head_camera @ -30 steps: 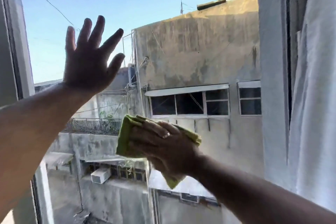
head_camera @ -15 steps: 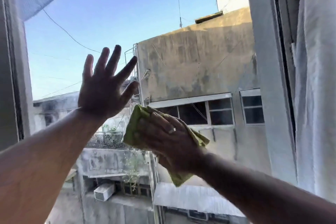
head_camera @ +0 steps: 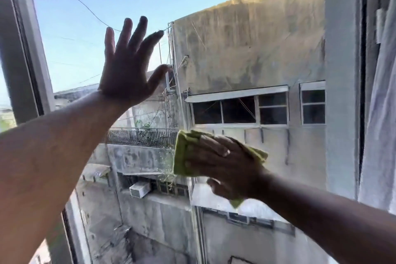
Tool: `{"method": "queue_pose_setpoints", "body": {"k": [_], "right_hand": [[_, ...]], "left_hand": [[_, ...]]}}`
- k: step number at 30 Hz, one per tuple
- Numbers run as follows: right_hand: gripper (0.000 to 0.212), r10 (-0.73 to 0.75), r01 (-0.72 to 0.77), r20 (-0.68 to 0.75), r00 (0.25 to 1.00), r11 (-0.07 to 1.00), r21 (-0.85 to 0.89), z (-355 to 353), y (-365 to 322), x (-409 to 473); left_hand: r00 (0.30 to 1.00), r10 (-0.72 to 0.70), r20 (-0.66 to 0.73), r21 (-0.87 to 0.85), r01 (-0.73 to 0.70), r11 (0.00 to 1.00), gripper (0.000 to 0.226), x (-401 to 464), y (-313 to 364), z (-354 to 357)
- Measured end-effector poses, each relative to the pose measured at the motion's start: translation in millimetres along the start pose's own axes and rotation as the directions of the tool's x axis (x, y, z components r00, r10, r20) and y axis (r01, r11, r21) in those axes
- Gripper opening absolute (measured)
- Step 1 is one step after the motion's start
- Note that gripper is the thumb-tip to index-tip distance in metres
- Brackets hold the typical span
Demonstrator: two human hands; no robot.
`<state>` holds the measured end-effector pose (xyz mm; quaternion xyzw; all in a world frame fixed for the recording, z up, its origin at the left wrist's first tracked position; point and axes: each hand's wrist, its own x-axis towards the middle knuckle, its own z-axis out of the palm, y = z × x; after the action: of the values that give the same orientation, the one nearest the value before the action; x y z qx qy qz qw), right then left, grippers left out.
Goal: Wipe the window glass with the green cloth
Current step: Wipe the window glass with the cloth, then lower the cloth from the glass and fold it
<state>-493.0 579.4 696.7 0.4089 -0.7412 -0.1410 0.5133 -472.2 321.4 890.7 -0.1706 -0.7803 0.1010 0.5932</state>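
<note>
The window glass (head_camera: 246, 45) fills most of the view, with sky and grey buildings behind it. My right hand (head_camera: 227, 165) presses the folded green cloth (head_camera: 182, 154) flat against the pane, right of centre and low. Cloth edges stick out to the left, the right and below the palm. My left hand (head_camera: 128, 66) lies spread against the glass higher up and to the left, fingers apart, holding nothing.
A grey window frame (head_camera: 23, 49) runs down the left side. The right frame post (head_camera: 342, 70) stands beside a white curtain (head_camera: 379, 113) at the far right edge.
My right hand has slid the cloth to the right along the glass and slightly lower. The left hand stays spread on the pane while the view shifts.
</note>
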Motion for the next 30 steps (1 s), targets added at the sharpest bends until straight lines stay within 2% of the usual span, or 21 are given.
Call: {"method": "queue_pose_setpoints", "body": {"k": [2,5,7,9,11,14,16,19,21,23,24,25,26,27,29,30], "right_hand": [[0.064,-0.085,0.083,0.023,0.996,0.992,0.090,6,-25,-25],[0.052,-0.034,0.053,-0.101,0.994,0.978,0.200,4,-16,-30],[0.053,0.005,0.029,-0.152,0.988,0.975,0.222,4,-13,-32],[0.055,0.069,-0.017,-0.193,0.979,0.965,0.261,7,-12,-35],[0.059,0.164,-0.094,-0.218,0.962,0.950,0.297,8,-11,-38],[0.076,0.343,-0.252,-0.261,0.903,0.912,0.325,5,-14,-42],[0.086,0.435,-0.354,-0.220,0.873,0.876,0.328,-1,-20,-45],[0.087,0.518,-0.447,-0.083,0.851,0.798,0.404,-16,-35,-45],[0.076,0.542,-0.516,0.101,0.834,0.702,0.491,-26,-53,-42],[0.053,0.479,-0.597,0.367,0.797,0.536,0.597,-28,-82,-34],[0.043,0.388,-0.620,0.494,0.778,0.342,0.707,-24,-103,-28],[0.034,0.281,-0.616,0.582,0.763,0.042,0.787,-17,-129,-22],[0.027,0.178,-0.609,0.653,0.736,-0.246,0.754,-10,-157,-16],[0.031,0.085,-0.613,0.711,0.698,-0.442,0.655,-3,-184,-10],[0.051,-0.095,-0.633,0.787,0.609,-0.657,0.410,14,-257,4],[0.050,-0.163,-0.629,0.804,0.572,-0.716,0.302,21,-298,9]], "left_hand": [[0.998,0.015,0.053,-0.064,-0.012,0.998,0.064,-12,6,-8],[0.989,0.136,0.056,-0.044,-0.133,0.990,0.051,-64,30,-18],[0.974,0.193,0.120,-0.136,-0.177,0.975,0.054,-110,53,-21],[0.963,0.149,0.225,-0.245,-0.092,0.965,0.064,-145,79,-21],[0.940,0.019,0.340,-0.346,0.106,0.932,0.070,-162,101,-15],[0.884,-0.139,0.446,-0.497,0.373,0.784,0.054,-158,131,-2],[0.836,-0.207,0.508,-0.570,0.507,0.646,0.042,-151,141,1],[0.739,-0.038,0.672,-0.668,0.628,0.398,0.024,-154,127,-15],[0.648,0.082,0.758,-0.644,0.720,0.260,0.018,-168,98,-40],[0.547,0.161,0.822,-0.567,0.811,0.142,0.022,-192,60,-67],[0.496,0.165,0.852,-0.514,0.852,0.095,0.024,-209,40,-81],[0.444,0.148,0.884,-0.455,0.889,0.054,0.027,-230,18,-95],[0.384,0.104,0.917,-0.388,0.922,0.019,0.031,-256,-4,-107],[0.323,0.048,0.945,-0.323,0.946,-0.016,0.037,-283,-21,-115],[0.165,-0.095,0.982,-0.177,0.974,-0.142,0.054,-356,-54,-137],[0.074,-0.157,0.985,-0.107,0.970,-0.219,0.057,-398,-66,-148]]}}
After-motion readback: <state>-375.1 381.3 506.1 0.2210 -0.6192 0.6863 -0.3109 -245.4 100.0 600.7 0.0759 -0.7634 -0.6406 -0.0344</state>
